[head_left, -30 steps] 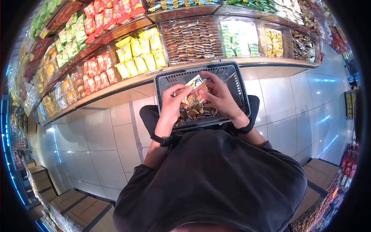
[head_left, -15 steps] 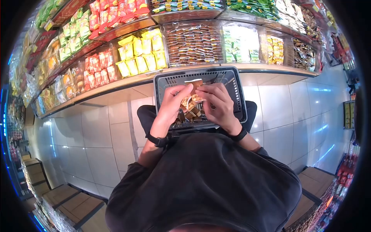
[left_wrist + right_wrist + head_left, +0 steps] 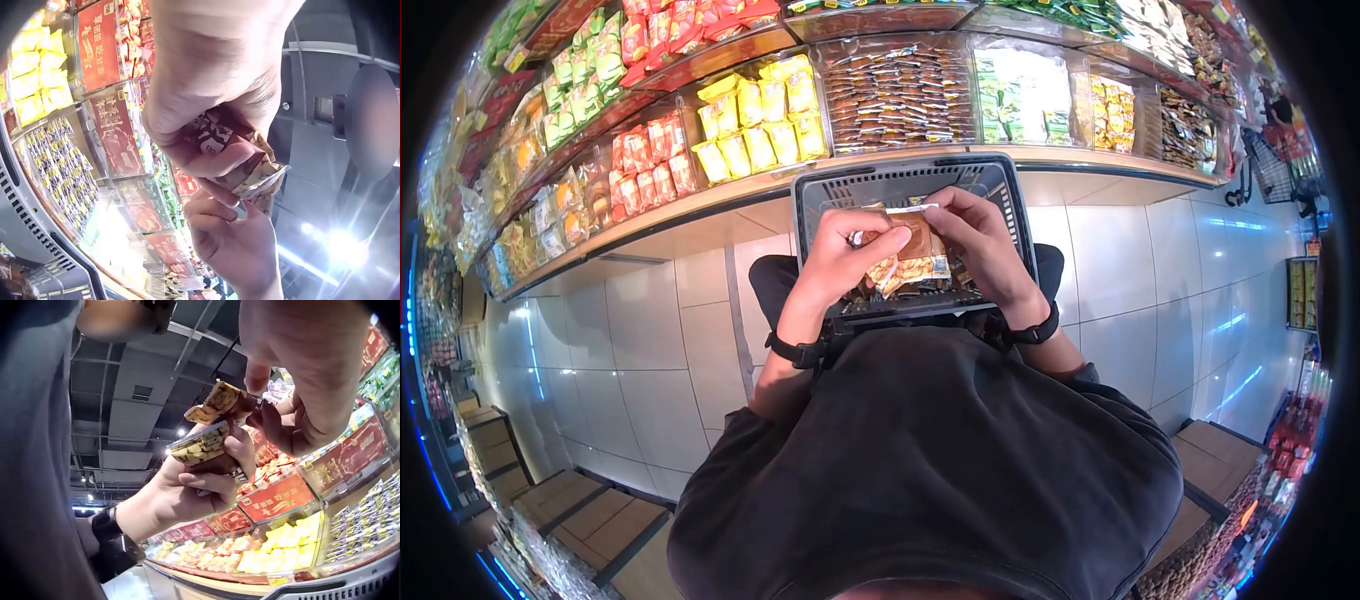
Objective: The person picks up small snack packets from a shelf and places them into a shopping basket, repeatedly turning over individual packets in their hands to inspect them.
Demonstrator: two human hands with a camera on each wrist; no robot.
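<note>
In the head view my left hand (image 3: 840,258) grips brown snack packets (image 3: 920,240) over the grey basket (image 3: 1028,225), thumb across their front. My right hand (image 3: 988,245) pinches the top right corner. The right wrist view shows two packets with nut pictures: the lower one (image 3: 203,447) is in my left hand (image 3: 187,490), while the upper one (image 3: 217,403) lies between the two hands, its end at the fingers of my right hand (image 3: 306,387). From the left wrist, my left hand (image 3: 212,81) is curled round the packets (image 3: 215,134), with the right hand (image 3: 237,244) touching their edge.
Shelves of bagged snacks rise beyond the basket, with yellow bags (image 3: 760,125) and brown packets (image 3: 900,100) in the nearest bins. A wooden shelf edge (image 3: 700,215) runs just behind the basket. Tiled floor (image 3: 1130,260) lies at both sides; a cart (image 3: 1268,168) stands far right.
The held packets have turned so that a broad brown front faces the head view. My right hand has shifted up and right to their top corner; the left stays close by.
</note>
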